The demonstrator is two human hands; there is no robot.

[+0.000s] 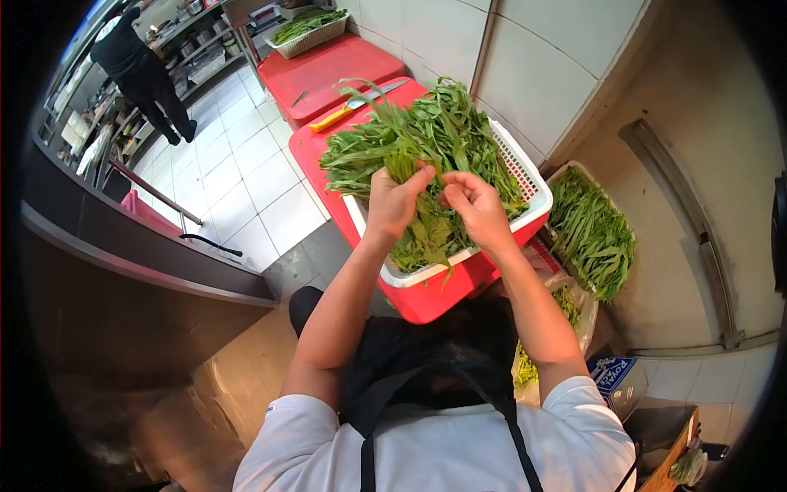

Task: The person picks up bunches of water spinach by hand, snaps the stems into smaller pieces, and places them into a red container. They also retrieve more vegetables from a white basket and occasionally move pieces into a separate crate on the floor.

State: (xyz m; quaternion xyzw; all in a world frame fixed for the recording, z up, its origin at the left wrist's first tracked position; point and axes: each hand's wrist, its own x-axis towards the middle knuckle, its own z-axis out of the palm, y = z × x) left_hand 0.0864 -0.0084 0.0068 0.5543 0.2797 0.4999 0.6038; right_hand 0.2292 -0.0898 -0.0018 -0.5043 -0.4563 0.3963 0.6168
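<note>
My left hand (393,203) is closed around a bunch of long-leaved greens (399,152), whose leaf tips point up and away from me. Close beside it, my right hand (477,207) has thumb and fingers pinched at the greens' edge; what lies between those fingertips is too small to make out. Both hands are above a white plastic basket (539,199) heaped with leafy greens (459,131). The basket rests on a red surface (426,305). Beyond the pile lies a knife (332,120) with a yellow handle, its blade partly covered by leaves.
Another basket of greens (597,238) stands low on the right, near a plastic bag (584,307) of trimmings. A red lid-like surface (328,74) carries a further greens basket (305,37) at the back. A person in dark clothes (141,66) stands far left by shelves.
</note>
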